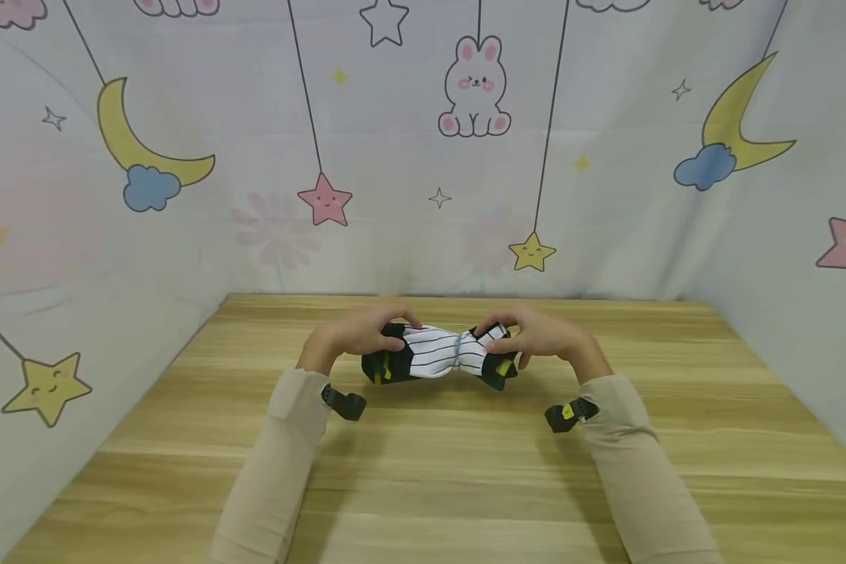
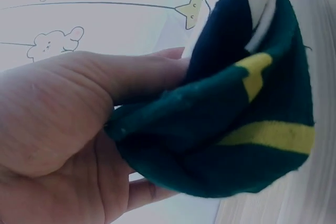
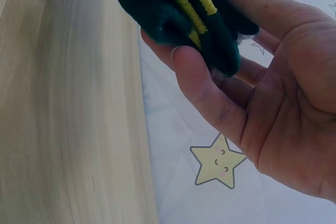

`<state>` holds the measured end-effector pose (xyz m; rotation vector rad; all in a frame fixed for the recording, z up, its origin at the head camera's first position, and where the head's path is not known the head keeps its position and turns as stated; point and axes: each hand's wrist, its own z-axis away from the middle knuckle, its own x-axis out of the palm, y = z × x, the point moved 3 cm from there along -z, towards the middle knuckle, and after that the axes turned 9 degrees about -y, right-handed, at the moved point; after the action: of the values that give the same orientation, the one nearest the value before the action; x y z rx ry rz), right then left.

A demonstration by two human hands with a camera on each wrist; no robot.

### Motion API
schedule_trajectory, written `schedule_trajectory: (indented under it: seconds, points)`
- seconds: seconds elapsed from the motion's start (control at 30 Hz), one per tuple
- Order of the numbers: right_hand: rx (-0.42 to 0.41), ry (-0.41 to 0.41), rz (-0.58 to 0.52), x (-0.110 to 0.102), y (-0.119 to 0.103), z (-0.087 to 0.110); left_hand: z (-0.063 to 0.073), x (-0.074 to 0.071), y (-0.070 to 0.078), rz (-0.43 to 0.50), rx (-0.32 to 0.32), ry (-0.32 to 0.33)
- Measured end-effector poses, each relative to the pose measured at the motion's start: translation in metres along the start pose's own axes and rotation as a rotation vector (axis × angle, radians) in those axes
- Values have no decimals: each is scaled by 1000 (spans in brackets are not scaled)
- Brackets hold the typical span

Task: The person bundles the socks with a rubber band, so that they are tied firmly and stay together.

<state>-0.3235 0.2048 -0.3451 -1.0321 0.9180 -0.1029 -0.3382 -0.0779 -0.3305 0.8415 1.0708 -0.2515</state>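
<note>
Between the two hands lies a striped cloth bundle (image 1: 433, 352), white with thin dark lines in its middle and dark green with yellow marks at both ends. A pale blue band cinches it right of centre. My left hand (image 1: 364, 330) grips the left end, thumb on the near side. In the left wrist view, that green end (image 2: 252, 156) folds open like a pocket beside the thumb. My right hand (image 1: 536, 333) pinches the other end, and the right wrist view shows its green folds (image 3: 173, 14) between thumb and fingers. Whether the bundle touches the table cannot be told.
A wood-grain table (image 1: 451, 486) spreads beneath both forearms. Behind it and at both sides hangs a pale curtain (image 1: 395, 258) printed with stars, moons and a rabbit. Small dark cameras (image 1: 345, 403) are strapped to the wrists over beige sleeves.
</note>
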Motion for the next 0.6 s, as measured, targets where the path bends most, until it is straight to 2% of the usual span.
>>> schedule_trajectory:
  seconds: [0.13, 0.4, 0.6]
  points:
    - [11, -7, 12, 3, 2, -1, 0, 2, -1, -2, -30, -23]
    - [28, -68, 28, 4, 5, -4, -3, 3, -2, -28, -24, -56]
    - [66, -133, 65, 7, 9, -7, -5, 8, -3, -101, -59, -97]
